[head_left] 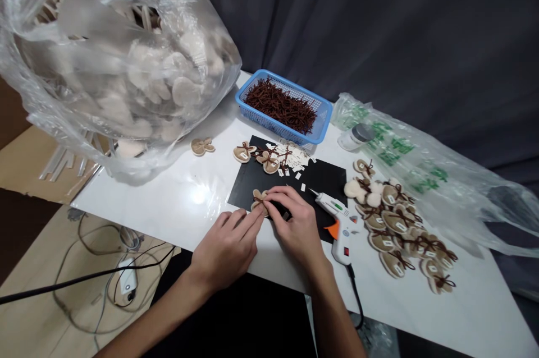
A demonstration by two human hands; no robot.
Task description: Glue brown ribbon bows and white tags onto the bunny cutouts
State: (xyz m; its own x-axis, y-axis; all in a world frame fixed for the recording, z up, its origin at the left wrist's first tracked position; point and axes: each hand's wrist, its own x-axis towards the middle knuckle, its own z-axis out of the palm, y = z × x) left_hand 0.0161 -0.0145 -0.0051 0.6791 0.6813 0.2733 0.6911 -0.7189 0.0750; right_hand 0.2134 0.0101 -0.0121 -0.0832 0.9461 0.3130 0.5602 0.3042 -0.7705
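Observation:
A small beige bunny-shaped fabric piece [256, 194] with a brown bow lies at the front of a black mat [242, 185]. My left hand [227, 243] has its fingers closed on the piece's near edge. From the other side, my right hand [297, 223] pinches at the brown bow; fingertips hide much of both. A white hot glue gun [342, 223] with an orange trigger rests to the right of my right hand. Beyond my fingers are a pile of small white tags [292, 156] and a few bow-trimmed bunny pieces [269, 161].
A blue basket [326, 119] of brown bows stands at the back. On the left bulges a large clear bag [202, 15] of fabric pieces. Finished-looking tagged pieces [393, 220] are heaped at right, near a jar [356, 137] and green-printed plastic [421, 173]. One plain piece [202, 146] lies left.

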